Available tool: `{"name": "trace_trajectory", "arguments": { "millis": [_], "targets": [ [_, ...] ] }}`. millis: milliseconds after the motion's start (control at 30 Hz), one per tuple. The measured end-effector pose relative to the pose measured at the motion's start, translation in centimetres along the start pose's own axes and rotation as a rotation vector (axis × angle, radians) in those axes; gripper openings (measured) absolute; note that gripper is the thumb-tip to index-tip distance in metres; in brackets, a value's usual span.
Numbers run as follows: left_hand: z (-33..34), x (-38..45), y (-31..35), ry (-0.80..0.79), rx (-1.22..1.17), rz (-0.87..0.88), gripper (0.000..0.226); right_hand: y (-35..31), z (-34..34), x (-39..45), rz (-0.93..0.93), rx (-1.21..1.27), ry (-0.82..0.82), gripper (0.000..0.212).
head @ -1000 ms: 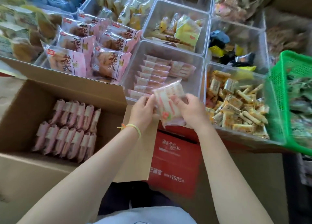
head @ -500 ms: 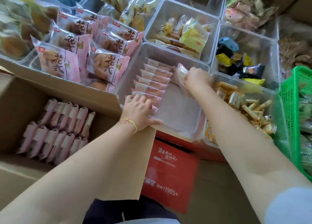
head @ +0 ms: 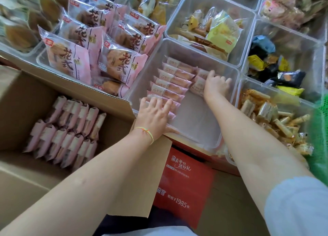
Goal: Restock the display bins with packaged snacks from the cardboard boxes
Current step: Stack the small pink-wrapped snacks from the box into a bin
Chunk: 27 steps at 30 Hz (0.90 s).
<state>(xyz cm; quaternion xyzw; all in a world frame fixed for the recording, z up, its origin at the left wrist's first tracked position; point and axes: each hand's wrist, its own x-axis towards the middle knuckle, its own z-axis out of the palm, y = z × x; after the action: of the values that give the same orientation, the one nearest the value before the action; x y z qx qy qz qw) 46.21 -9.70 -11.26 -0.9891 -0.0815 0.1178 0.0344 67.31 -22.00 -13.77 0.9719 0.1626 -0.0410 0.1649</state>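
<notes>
A clear display bin (head: 197, 123) holds a neat row of pink snack packets (head: 170, 83) along its left side. My left hand (head: 154, 115) rests flat with spread fingers on the near end of that row. My right hand (head: 215, 84) is deep in the bin, fingers spread, pressing on a few more pink packets (head: 198, 83) that lie beside the row at the far end. To the left, an open cardboard box (head: 26, 97) holds several upright pink packets (head: 67, 129) in two rows.
Clear bins surround the one in use: pink bun bags (head: 113, 61) left, yellow packs (head: 220, 31) behind, dark and yellow candies (head: 276, 70) and wafer sticks (head: 269, 118) right. A green basket (head: 321, 129) stands at the far right. A red carton (head: 181, 182) sits below the bins.
Both hands held a bundle of packets over the bin's front edge. The right hand carried it to the bin's far end and set it down; the left hand dropped onto the row.
</notes>
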Motion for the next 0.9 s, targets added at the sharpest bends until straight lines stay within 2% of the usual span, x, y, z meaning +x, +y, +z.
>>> {"name": "trace_trajectory", "arguments": {
  "millis": [67,167,267,333,400,600,700,767,833,900],
  "targets": [
    [0.0,-0.1,0.1,0.004,0.017,0.005,0.104,-0.7,0.3,-0.4,0.010,-0.021,0.080,0.039],
    [0.0,0.0,0.1,0.008,0.014,0.002,0.107,-1.6,0.6,-1.2,-0.069,-0.036,0.183,0.031],
    [0.0,0.1,0.1,0.018,-0.017,-0.006,0.110,-1.7,1.5,-1.6,-0.162,0.150,0.068,0.034],
    [0.1,0.1,0.2,0.018,-0.021,-0.006,0.109,-1.5,1.5,-1.8,-0.152,0.202,0.000,0.045],
    [0.1,0.1,0.2,0.020,-0.017,-0.002,0.108,-1.5,1.1,-2.5,-0.121,0.231,-0.021,0.048],
    [-0.1,-0.3,0.2,0.047,-0.039,0.015,0.104,-2.6,-2.8,-7.3,-0.133,0.482,0.074,0.022],
    [-0.4,-0.9,-0.3,0.087,-0.174,0.087,0.088,-3.6,-5.6,-11.2,-0.127,0.647,0.187,0.019],
    [-0.2,-2.0,-0.8,0.164,-0.422,0.162,0.062,-4.5,-6.9,-14.4,-0.150,0.768,0.251,0.027],
    [0.4,-4.5,-1.4,0.371,-0.652,0.183,0.043,-5.6,-7.6,-17.8,-0.199,0.852,0.293,0.035],
    [1.4,-8.0,-2.7,0.595,-0.760,0.121,0.031,-7.3,-8.0,-20.9,-0.257,0.898,0.314,0.036]
  ]
}}
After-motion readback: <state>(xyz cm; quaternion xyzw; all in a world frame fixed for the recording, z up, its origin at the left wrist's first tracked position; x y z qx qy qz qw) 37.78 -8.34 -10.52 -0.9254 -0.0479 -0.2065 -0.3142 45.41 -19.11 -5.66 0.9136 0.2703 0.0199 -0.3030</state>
